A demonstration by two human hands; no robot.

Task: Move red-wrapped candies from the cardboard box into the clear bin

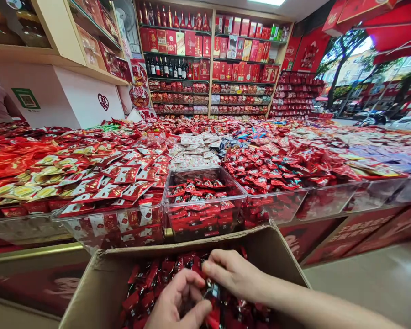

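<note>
An open cardboard box (188,244) stands right below me, filled with small dark red snack packets (150,276). Over its contents my left hand (178,299) has its fingers curled around the edge of one shiny red snack packet (213,292). My right hand (231,274) pinches at the upper end of that same packet, thumb against fingers. The two hands are close together and partly cover it. Just beyond the box sits a clear plastic bin (205,201) partly filled with similar red packets (195,187).
Neighbouring bins hold red-and-white packets (123,183) to the left and heaped red packets (270,167) to the right. White packets (195,151) lie behind. Shelves (212,59) with bottles and gift boxes line the back wall; a street (366,109) shows at far right.
</note>
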